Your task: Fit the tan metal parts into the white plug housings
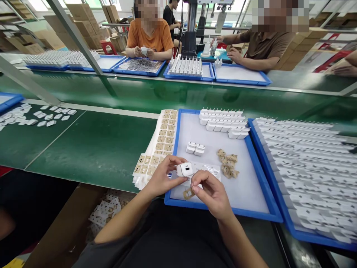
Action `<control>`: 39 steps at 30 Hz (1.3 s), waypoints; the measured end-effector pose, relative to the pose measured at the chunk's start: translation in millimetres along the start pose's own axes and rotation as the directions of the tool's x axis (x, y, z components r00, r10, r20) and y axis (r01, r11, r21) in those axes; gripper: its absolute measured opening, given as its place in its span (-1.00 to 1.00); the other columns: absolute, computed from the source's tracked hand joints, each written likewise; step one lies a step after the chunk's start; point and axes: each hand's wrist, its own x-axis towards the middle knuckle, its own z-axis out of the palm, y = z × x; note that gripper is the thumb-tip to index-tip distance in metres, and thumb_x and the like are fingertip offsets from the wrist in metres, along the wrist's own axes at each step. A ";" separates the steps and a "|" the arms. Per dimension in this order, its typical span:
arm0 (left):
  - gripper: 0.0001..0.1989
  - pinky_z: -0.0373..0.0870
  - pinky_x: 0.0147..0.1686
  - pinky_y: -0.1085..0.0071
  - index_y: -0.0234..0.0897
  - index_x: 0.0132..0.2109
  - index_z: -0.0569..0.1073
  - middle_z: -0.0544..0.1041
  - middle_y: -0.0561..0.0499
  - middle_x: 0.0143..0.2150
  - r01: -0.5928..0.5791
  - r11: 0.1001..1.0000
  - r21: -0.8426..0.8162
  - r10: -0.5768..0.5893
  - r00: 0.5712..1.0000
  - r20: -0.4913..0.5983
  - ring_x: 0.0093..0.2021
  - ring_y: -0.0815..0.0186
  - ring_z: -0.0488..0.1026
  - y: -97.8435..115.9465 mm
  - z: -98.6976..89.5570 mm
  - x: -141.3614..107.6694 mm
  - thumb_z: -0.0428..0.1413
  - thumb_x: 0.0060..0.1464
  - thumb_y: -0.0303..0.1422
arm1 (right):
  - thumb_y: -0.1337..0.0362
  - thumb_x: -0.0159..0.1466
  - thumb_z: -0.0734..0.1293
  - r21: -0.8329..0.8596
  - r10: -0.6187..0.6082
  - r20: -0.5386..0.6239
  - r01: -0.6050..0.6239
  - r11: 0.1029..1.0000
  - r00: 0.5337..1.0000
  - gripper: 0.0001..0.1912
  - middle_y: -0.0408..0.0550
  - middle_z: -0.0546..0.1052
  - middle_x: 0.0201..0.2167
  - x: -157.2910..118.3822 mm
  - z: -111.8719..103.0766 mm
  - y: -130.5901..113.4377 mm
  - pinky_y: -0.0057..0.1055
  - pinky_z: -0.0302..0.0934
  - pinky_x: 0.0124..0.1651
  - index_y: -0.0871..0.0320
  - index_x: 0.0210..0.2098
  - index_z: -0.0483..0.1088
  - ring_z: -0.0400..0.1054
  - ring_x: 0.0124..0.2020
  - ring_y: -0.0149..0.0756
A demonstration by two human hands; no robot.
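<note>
My left hand (165,174) grips a small white charger (185,169), its end with a dark rectangular port turned up toward me. Just to the right, my right hand (212,191) pinches a brown paper sticker (188,193) with cut-outs, held apart from the charger. Both hands are over the near edge of a blue-rimmed tray (223,212). Two or so white chargers (195,148) stand beyond my hands in that tray, and crumpled brown paper pieces (229,163) lie to their right. Left of the tray, sheets of brown stickers (166,130) are stacked.
Rows of white chargers (223,121) fill the tray's far right corner. A second blue tray (264,190) packed with white pieces adjoins on the right. Loose white parts (50,116) lie on the green belt at left. Co-workers sit across, beyond a metal rail.
</note>
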 end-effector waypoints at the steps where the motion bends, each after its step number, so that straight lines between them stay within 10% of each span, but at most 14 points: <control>1: -0.62 0.47 0.04 0.24 -0.18 -0.06 0.35 0.53 -0.11 0.03 -0.029 0.996 0.080 0.034 0.998 -0.059 0.05 0.19 0.52 0.1 2.4 -1.3 0.34 0.06 -0.31 | 0.27 0.36 0.34 -0.003 0.009 -0.003 -0.009 1.000 1.000 -0.94 -0.12 0.45 -0.38 0.1 1.1 -0.2 -0.35 0.33 -0.28 0.08 -0.27 0.41 0.37 -0.35 -0.31; 8: -0.50 0.47 0.15 0.15 -0.12 0.29 0.35 0.43 -0.21 0.27 -0.085 0.969 0.231 0.075 0.996 0.051 0.27 0.04 0.40 7.1 7.3 -10.0 0.19 0.23 -0.30 | 0.24 0.34 0.37 -0.004 0.021 -0.105 -0.021 1.000 0.994 -0.92 -0.12 0.47 -0.38 2.9 4.2 -0.3 -0.39 0.36 -0.28 0.08 -0.29 0.43 0.40 -0.35 -0.32; 13: -0.60 0.52 0.09 0.18 -0.15 0.11 0.46 0.55 -0.14 0.06 -0.140 0.964 0.224 0.175 0.974 -0.144 0.12 0.13 0.50 1.9 10.3 -14.0 0.29 0.14 -0.29 | 0.26 0.32 0.39 0.014 0.040 -0.180 -0.038 0.999 0.983 -0.94 -0.12 0.48 -0.37 1.3 5.2 -3.2 -0.39 0.35 -0.26 0.07 -0.29 0.45 0.40 -0.33 -0.31; 18: -0.63 0.52 0.01 0.16 -0.15 0.04 0.50 0.58 -0.10 -0.05 -0.272 0.845 0.460 0.361 0.925 -0.116 -0.01 0.13 0.53 8.9 14.3 -15.5 0.33 0.09 -0.28 | 0.24 0.31 0.40 -0.029 0.060 -0.375 -0.076 0.997 0.925 -0.94 -0.10 0.50 -0.34 6.1 8.7 -6.1 -0.34 0.35 -0.15 0.07 -0.29 0.46 0.41 -0.26 -0.27; 39: -0.61 0.50 -0.07 0.29 -0.16 0.04 0.46 0.51 -0.06 -0.10 -0.333 0.806 0.490 0.425 0.901 -0.087 -0.07 0.21 0.51 19.5 17.9 -13.7 0.35 0.07 -0.34 | 0.29 0.30 0.40 0.011 0.106 -0.345 -0.109 0.994 0.933 -0.97 -0.13 0.49 -0.34 9.3 14.4 -8.9 -0.40 0.35 -0.14 0.06 -0.30 0.47 0.41 -0.25 -0.32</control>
